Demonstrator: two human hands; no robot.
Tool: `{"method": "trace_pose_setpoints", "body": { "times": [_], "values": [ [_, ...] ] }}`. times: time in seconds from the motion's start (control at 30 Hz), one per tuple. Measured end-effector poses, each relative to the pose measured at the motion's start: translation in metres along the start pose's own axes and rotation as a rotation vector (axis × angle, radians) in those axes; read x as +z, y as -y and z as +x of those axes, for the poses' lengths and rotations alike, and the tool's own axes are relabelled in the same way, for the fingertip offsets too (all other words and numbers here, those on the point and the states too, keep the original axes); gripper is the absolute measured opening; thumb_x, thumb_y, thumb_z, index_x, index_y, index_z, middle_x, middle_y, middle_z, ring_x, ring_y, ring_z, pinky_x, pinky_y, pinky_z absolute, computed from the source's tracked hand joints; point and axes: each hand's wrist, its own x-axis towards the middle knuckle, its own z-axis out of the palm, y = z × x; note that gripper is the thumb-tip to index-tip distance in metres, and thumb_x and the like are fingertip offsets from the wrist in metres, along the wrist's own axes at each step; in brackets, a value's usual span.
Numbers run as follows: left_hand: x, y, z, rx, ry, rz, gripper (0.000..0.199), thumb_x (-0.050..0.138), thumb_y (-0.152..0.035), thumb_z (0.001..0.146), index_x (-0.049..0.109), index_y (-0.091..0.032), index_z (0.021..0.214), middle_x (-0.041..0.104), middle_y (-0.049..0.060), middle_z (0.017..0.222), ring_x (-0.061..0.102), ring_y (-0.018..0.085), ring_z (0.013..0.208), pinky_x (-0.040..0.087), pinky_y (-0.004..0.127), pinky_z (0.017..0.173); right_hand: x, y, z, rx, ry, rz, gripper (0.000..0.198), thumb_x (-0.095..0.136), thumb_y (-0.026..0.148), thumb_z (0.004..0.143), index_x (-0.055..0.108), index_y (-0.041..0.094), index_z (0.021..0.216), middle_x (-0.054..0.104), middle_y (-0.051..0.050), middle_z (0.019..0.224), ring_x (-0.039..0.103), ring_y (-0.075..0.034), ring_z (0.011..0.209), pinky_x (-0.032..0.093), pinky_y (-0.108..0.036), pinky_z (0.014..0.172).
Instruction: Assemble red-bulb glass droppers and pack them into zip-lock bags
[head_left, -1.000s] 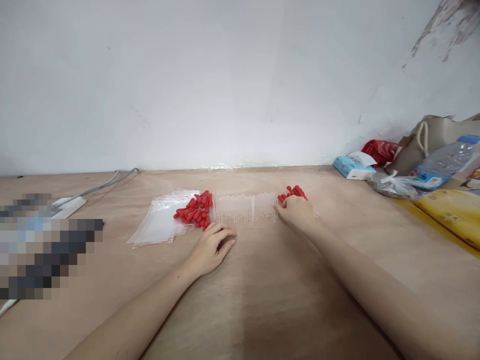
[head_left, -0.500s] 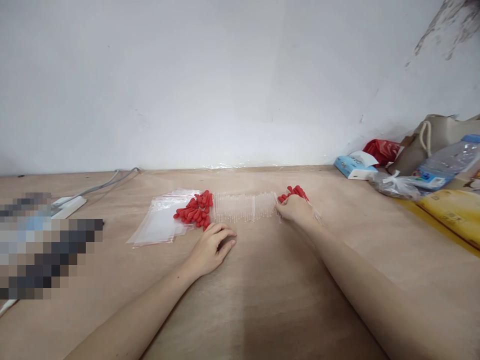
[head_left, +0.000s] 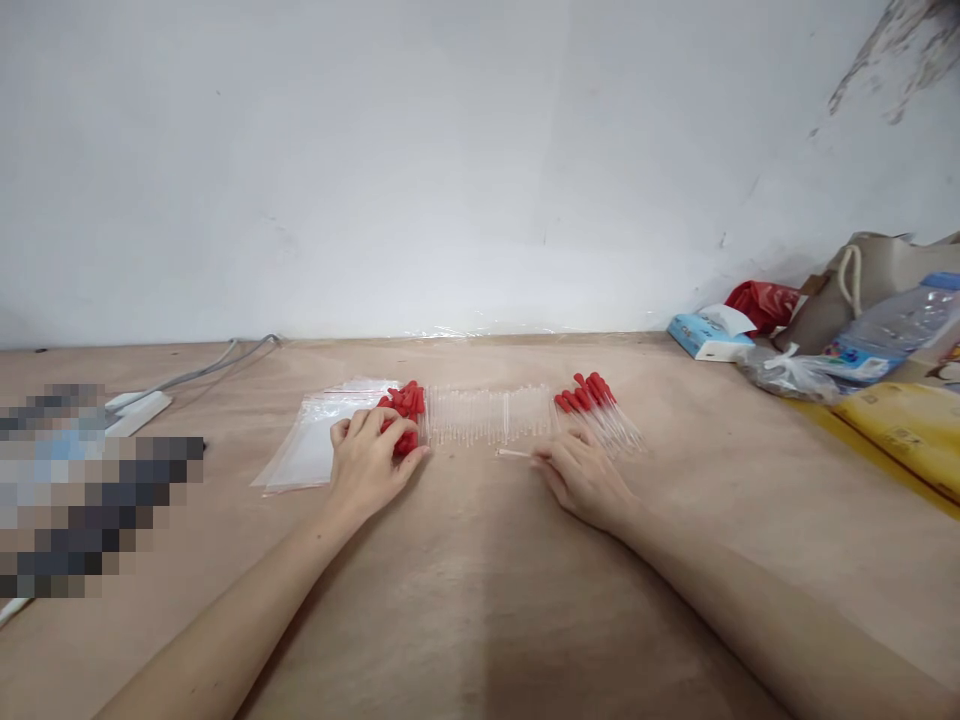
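My left hand [head_left: 373, 462] reaches over the pile of red rubber bulbs [head_left: 411, 400], fingers bent and thumb apart from them, with red bulbs showing in the gap. Between the thumb and fingers of my right hand [head_left: 581, 472] is a thin clear dropper tube [head_left: 514, 454], its free end pointing left just above the wood. Behind and between both hands lies a row of clear tubes [head_left: 487, 412] side by side. Several droppers with red bulbs fitted [head_left: 596, 400] lie fanned out just beyond my right hand.
Clear zip bags [head_left: 300, 447] lie left of the bulbs. A power strip [head_left: 140, 415] with a grey cable is farther left, near a blurred patch. At right are a tissue pack [head_left: 711, 335], a tied plastic bag [head_left: 791, 372], a plastic bottle [head_left: 896, 325] and a yellow package [head_left: 904, 432].
My right hand has come back from the fitted droppers toward me, bringing a clear tube out. My left hand has moved left and up onto the red bulbs.
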Motion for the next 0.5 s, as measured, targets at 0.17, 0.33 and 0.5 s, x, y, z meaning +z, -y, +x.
{"method": "trace_pose_setpoints", "body": {
  "times": [0.17,0.33,0.5],
  "values": [
    [0.002,0.000,-0.001,-0.014,0.044,0.049,0.022,0.057,-0.041,0.074,0.061,-0.020,0.073,0.056,0.006,0.087,0.046,0.025,0.087,0.026,0.042,0.078,0.004,0.006,-0.007,-0.078,-0.052,0.020,0.018,0.041,0.015,0.086,0.051,0.015,0.101,0.063,-0.007,0.090,0.056,-0.015,0.083,0.036,-0.030,0.074],
    [0.001,-0.004,-0.001,-0.022,-0.027,-0.057,0.016,0.053,-0.033,0.078,0.058,-0.019,0.070,0.057,0.006,0.082,0.047,0.025,0.086,0.029,0.042,0.079,0.004,0.007,-0.004,-0.034,-0.011,0.048,0.021,0.040,0.016,0.086,0.053,0.015,0.103,0.063,-0.008,0.089,0.055,-0.016,0.080,0.039,-0.031,0.073],
    [0.001,-0.025,-0.007,-0.049,-0.006,-0.420,0.011,0.047,-0.028,0.082,0.053,-0.018,0.084,0.057,0.004,0.081,0.052,0.018,0.077,0.041,0.030,0.067,0.002,0.012,-0.006,0.066,-0.021,0.141,0.019,0.039,0.018,0.086,0.055,0.017,0.097,0.061,-0.007,0.084,0.054,-0.016,0.079,0.040,-0.030,0.072]
  ]
}}
